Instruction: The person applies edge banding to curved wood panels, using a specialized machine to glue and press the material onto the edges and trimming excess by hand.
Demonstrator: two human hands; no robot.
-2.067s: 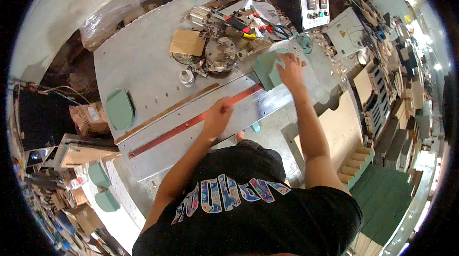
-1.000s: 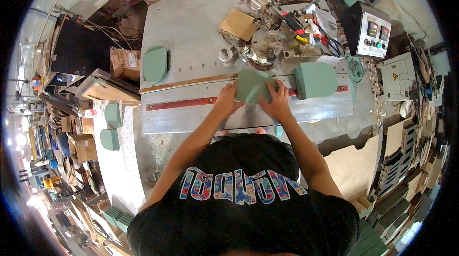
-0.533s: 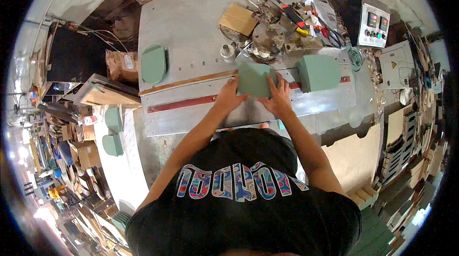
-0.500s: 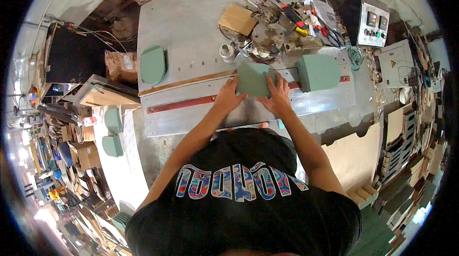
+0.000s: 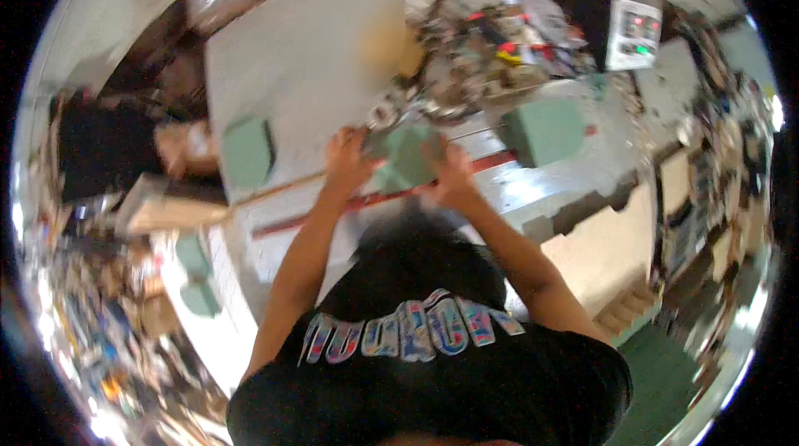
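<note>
A pale green flat piece [image 5: 408, 156] with rounded corners lies between my hands near the front of the grey metal table [image 5: 291, 105], by the long red strip [image 5: 491, 161]. My left hand [image 5: 349, 165] is at its left edge, with the thumb bent toward it. On its right edge my right hand [image 5: 454, 173] has its fingers over the side. Both hands are blurred by motion, so the exact contact is hard to see. To the right stands a thicker green block or stack [image 5: 545, 131]. A similar green piece [image 5: 247, 152] lies at the table's left edge.
Metal parts and tools [image 5: 466, 59] clutter the back of the table. A control box [image 5: 637, 34] with lit displays stands at the back right. Two more green pieces [image 5: 200, 298] rest on a white surface at the left. A wooden panel [image 5: 179, 203] juts near the table's left edge.
The view has turned and blurred. My hands and the green piece have shifted left in the picture, and the piece looks turned. My left hand sits farther out from its middle.
</note>
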